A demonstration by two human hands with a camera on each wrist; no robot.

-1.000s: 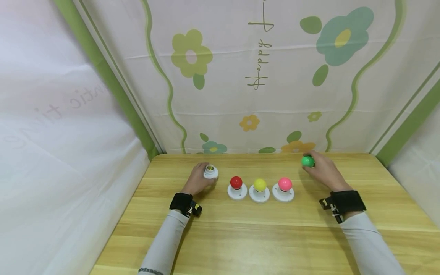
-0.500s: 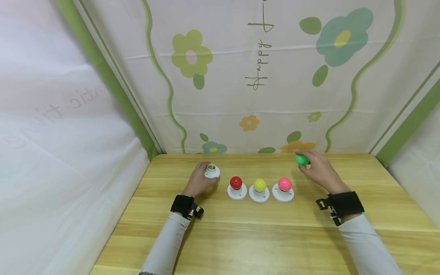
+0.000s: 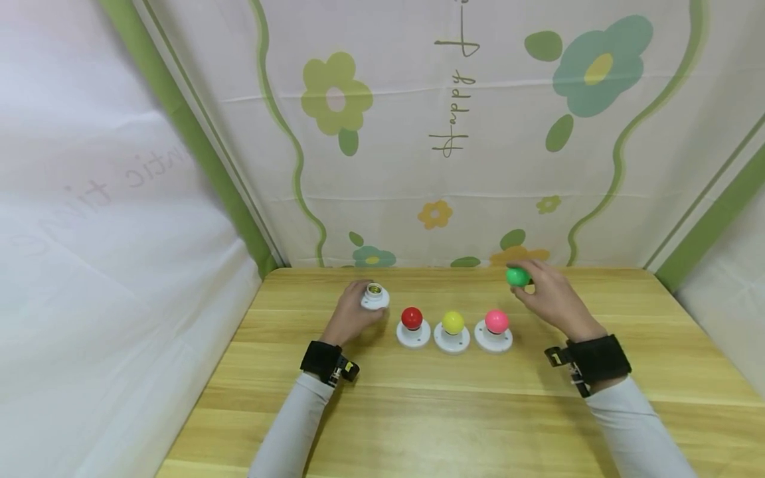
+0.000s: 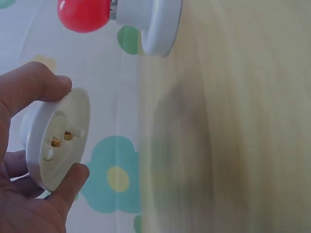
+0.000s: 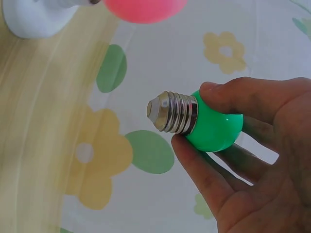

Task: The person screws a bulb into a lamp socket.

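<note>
My left hand grips a white round lamp holder by its rim, its threaded socket facing up. The left wrist view shows the underside of this lamp holder, with two brass terminals inside and a gap between it and the table. At the right, my right hand pinches a green light bulb between thumb and fingers. Seen from the right wrist, the bulb's bare metal screw base points away from the palm, toward the table side.
Between the hands, a red bulb, a yellow bulb and a pink bulb stand in a row, each in its own white holder on the wooden table. A flower-printed curtain hangs behind the table's far edge.
The green bulb has moved left and slightly up in my right hand. My left hand has shifted a little to the right with the lamp holder. The three standing bulbs stay put.
</note>
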